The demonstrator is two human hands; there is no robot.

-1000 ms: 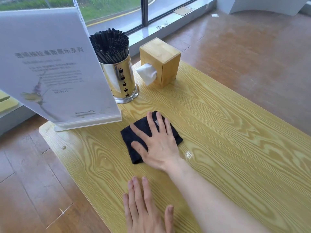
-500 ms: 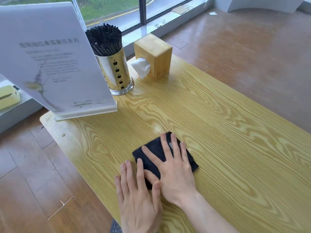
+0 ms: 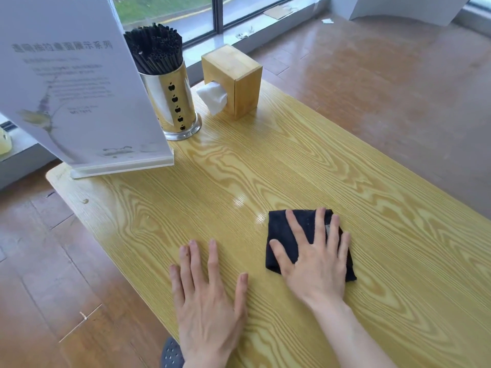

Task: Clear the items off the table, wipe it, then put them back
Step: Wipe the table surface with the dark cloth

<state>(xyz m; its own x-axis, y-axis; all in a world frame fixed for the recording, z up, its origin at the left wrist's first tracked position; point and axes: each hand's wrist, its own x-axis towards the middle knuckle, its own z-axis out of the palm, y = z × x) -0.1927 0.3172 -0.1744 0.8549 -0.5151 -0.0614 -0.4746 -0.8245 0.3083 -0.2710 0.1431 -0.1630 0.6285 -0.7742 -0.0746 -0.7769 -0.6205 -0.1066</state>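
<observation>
You are looking down at one wooden table (image 3: 305,166) carrying four things, with both your hands on it. At its far left corner one sign stand (image 3: 71,83) is leaning back, its base sitting along the left edge. Just right of it, near the far edge, one metal holder (image 3: 174,102) is standing upright, packed with black straws (image 3: 155,49). Further right along the far edge, one wooden tissue box (image 3: 235,81) is standing with a white tissue (image 3: 214,96) poking out of its left face.

Near the near edge, your left hand (image 3: 210,306) is lying flat on the bare wood, palm down, fingers spread a little, holding nothing.

Just right of it, apart from it, one dark folded cloth (image 3: 281,232) is lying flat on the surface, roughly midway along the near side. It is close to square, so you cannot tell a clear long axis; its edges are turned slightly askew to the table's edges.

Your right hand (image 3: 316,264) is pressing flat on the cloth, palm down, fingers splayed wide and pointing toward the far edge, not curled around it.
</observation>
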